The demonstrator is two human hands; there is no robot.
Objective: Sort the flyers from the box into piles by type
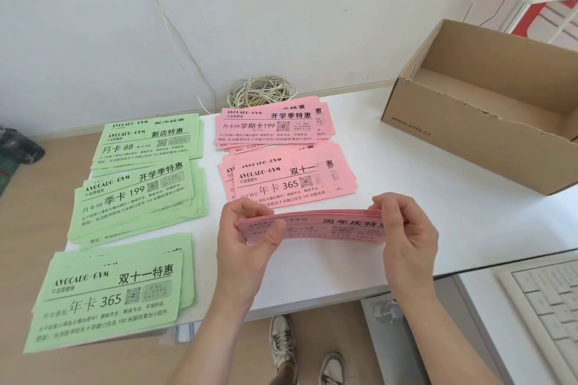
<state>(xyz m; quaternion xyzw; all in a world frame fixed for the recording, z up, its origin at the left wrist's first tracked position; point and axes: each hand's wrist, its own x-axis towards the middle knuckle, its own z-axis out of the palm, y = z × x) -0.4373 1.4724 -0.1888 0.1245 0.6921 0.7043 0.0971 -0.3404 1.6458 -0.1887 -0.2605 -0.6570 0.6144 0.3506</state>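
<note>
Between left hand [247, 237] and right hand [406, 234] sits a bowed pink flyer stack [319, 226]. Beyond them two pink flyer piles [281, 166]; left, three green flyer piles [131, 197]; far right, the brown cardboard box [469, 134], all on the white bench [391, 197].

Operator body, head view. Left bare hand [250, 234] and right bare hand [406, 234]: no gloves, rings or watch visible; nails short, unpainted. Both forearms bare to frame edge, no sleeves in view. Footwear: pair of off-white low-top lace-up sneakers w/ grey panels [283, 344], laces light-coloured, uppers look scuffed. Legs above shoes mostly hidden; clothing there can't be told.
</note>
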